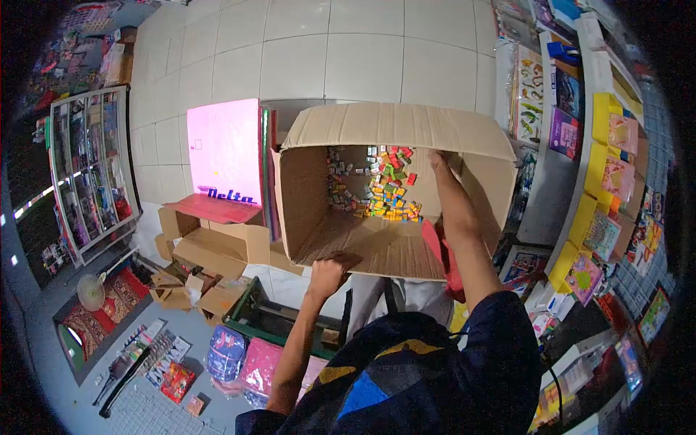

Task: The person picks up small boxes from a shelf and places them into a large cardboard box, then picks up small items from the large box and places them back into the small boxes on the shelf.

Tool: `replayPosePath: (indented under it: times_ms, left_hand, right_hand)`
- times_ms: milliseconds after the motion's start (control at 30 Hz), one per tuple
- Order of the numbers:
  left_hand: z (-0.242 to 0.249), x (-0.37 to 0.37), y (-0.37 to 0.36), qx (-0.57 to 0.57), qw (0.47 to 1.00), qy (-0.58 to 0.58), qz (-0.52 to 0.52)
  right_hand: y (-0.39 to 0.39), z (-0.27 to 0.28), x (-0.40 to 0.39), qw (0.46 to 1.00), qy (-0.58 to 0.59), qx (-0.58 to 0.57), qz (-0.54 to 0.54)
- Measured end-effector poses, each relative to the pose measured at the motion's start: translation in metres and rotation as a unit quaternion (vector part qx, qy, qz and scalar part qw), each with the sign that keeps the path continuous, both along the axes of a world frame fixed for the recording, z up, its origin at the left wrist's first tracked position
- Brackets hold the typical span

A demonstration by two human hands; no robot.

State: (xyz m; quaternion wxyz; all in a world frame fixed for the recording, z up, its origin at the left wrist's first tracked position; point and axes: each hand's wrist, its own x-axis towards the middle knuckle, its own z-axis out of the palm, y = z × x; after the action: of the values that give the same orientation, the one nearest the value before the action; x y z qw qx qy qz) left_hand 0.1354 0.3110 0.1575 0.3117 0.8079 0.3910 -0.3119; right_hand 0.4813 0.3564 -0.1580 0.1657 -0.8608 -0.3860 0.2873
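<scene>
A large open cardboard box (312, 196) stands in front of me with its top flaps spread. Many small, brightly coloured packets (391, 196) lie scattered inside, in green, red, yellow, orange and white. My left hand (330, 271) is closed over the near edge of the box, its fingers curled to the inside. Reaching across the opening, my right hand (438, 159) grips the box at its far edge, below the far flap; its fingertips are partly hidden. A red item (442, 257) hangs over the near rim beneath my right forearm.
Pink and other coloured boards (225, 148) stand left of the box, behind a smaller open carton (210, 246). A green crate (272, 312) sits near my left arm. Shelves with yellow bins (580, 254) line the right side; a glass cabinet (94, 174) stands at left.
</scene>
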Motion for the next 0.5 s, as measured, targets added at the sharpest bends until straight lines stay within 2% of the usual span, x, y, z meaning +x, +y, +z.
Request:
replayPosePath:
  times_ms: [133, 233, 367, 433, 500]
  left_hand:
    - [-0.005, -0.001, -0.003, -0.005, 1.000, 0.026, 0.007]
    - [-0.009, -0.004, -0.002, -0.002, 0.998, -0.054, 0.038]
    - [-0.014, -0.009, -0.004, 0.045, 0.990, -0.131, 0.021]
    - [-0.009, -0.006, -0.002, 0.043, 0.992, -0.118, 0.025]
    - [-0.006, -0.003, -0.003, 0.039, 0.993, -0.104, 0.030]
  right_hand:
    - [0.001, -0.005, 0.000, 0.999, -0.011, 0.041, -0.008]
    - [-0.001, -0.009, 0.000, 0.997, -0.020, 0.077, -0.011]
    - [-0.002, -0.014, -0.001, 0.985, -0.038, 0.168, -0.007]
    - [-0.002, -0.018, -0.003, 0.974, -0.040, 0.223, -0.003]
    - [-0.010, -0.021, -0.008, 0.974, -0.034, 0.222, -0.021]
